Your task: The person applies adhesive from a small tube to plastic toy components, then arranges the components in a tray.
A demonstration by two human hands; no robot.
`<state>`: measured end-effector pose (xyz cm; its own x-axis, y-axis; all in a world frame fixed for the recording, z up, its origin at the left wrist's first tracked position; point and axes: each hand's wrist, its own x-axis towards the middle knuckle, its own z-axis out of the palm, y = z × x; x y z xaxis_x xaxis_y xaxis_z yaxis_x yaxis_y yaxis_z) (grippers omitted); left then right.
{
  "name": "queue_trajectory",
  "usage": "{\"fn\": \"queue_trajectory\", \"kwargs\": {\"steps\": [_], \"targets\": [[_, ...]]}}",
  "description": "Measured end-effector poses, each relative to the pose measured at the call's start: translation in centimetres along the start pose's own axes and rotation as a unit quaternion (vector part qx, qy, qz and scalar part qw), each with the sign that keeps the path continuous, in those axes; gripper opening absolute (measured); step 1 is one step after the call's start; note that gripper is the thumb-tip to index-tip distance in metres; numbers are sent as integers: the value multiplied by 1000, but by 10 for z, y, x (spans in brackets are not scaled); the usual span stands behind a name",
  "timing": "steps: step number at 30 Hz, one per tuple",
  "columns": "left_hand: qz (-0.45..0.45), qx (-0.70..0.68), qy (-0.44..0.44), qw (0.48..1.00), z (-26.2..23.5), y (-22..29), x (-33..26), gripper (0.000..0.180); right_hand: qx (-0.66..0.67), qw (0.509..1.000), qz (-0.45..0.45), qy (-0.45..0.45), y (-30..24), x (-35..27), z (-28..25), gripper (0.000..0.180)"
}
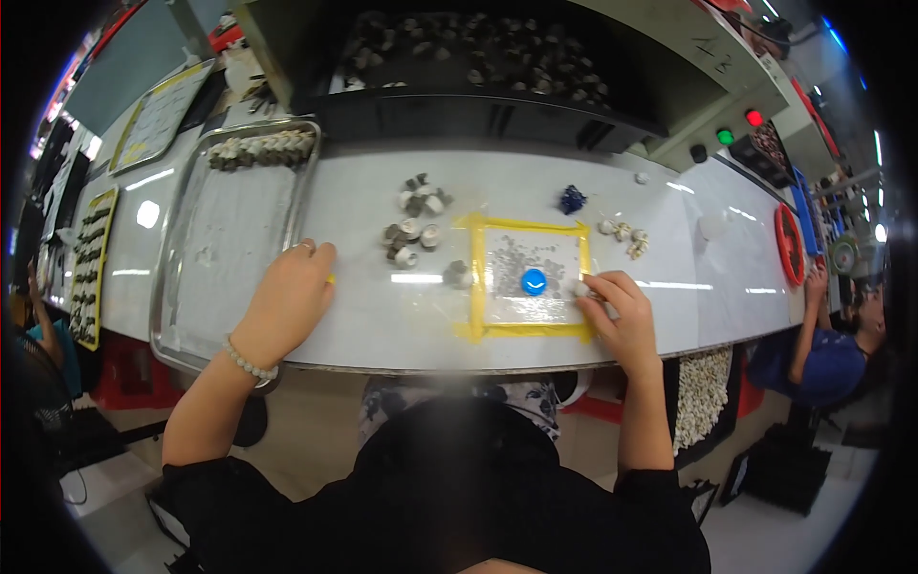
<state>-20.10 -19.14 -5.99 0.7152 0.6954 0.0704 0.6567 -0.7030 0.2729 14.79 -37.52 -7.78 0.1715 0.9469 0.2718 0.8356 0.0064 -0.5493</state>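
My right hand (623,314) pinches a small white piece (580,288) at the right edge of a clear sheet framed with yellow tape (478,287). On that sheet lie a round blue cap (534,281) and many small grey discs (521,256). My left hand (295,295), fingers curled together, rests by the right rim of a metal tray (163,287). A yellow bit shows at its thumb side; what it holds is mostly hidden. Between the hands are two clusters of grey-and-white cylindrical pieces (421,199), and a single grey piece (457,275) beside the tape.
A row of similar pieces (258,151) fills the tray's far end. Further right lie a dark blue clump (572,199) and several cream pieces (626,234). A dark machine opening (478,57) full of pieces stands at the back. Co-workers sit at both sides; a red basket (789,244) is far right.
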Motion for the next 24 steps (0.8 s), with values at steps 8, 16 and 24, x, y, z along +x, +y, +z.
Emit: {"fn": "queue_trajectory", "kwargs": {"steps": [8,16,24], "targets": [[-79,-236,15,969,-1,35,-7,34,-13,992,-124,-23,-29,32,11,21],[-109,-762,33,638,47,87,-23,33,-72,985,-141,-74,-29,39,17,22],[-124,-830,29,543,78,137,10,29,94,987,-124,-28,-20,29,20,21]]}}
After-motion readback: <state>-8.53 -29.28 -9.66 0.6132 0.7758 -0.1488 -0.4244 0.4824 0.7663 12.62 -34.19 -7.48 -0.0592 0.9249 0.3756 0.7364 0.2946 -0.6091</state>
